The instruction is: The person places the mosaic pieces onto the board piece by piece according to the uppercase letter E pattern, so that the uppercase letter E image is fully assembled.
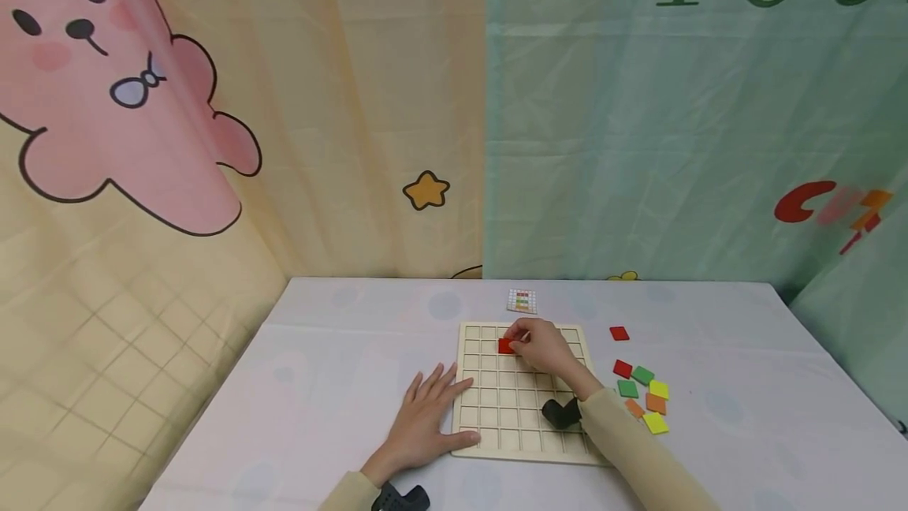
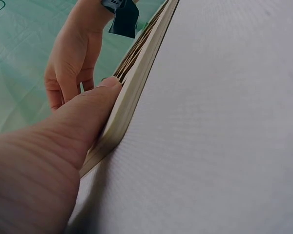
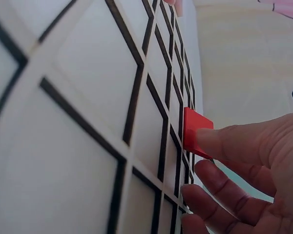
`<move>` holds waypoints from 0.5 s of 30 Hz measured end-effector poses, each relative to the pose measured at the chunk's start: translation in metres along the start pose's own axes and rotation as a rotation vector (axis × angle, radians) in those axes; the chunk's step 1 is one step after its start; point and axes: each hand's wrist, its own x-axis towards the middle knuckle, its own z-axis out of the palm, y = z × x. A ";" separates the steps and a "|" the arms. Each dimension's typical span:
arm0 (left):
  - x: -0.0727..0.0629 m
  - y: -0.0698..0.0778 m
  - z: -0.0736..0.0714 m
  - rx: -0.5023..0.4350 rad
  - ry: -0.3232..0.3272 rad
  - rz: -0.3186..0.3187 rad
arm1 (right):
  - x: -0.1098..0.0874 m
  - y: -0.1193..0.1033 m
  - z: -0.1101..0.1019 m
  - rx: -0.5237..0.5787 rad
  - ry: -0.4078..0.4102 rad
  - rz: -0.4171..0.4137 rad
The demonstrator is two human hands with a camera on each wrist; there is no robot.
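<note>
A pale wooden grid board [image 1: 489, 416] lies on the table. Over its upper part, my right hand [image 1: 542, 349] pinches a red square tile [image 1: 505, 346] between thumb and fingers. The right wrist view shows this red tile [image 3: 197, 132] tilted, one edge at the grid, the thumb [image 3: 229, 144] on its face. My left hand [image 1: 429, 416] rests at the board's left edge with fingers spread. In the left wrist view its thumb [image 2: 88, 109] lies on the rim of the board [image 2: 136, 83].
Right of the board lie loose square tiles: a red tile [image 1: 619, 333] set apart, and a group with green [image 1: 627, 389], yellow [image 1: 656, 423] and orange [image 1: 656, 403] tiles. A small card with a coloured grid pattern [image 1: 522, 301] lies behind the board. Printed curtains hang behind the table.
</note>
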 end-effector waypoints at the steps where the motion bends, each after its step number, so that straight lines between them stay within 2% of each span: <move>1: 0.000 0.000 0.000 -0.001 -0.001 -0.001 | 0.000 0.000 0.000 -0.010 -0.002 -0.005; 10: 0.000 -0.002 0.001 0.008 0.000 0.006 | -0.002 -0.001 -0.001 -0.099 -0.006 -0.061; 15: 0.000 -0.001 0.001 0.019 -0.002 0.000 | -0.003 0.000 -0.001 -0.120 -0.027 -0.043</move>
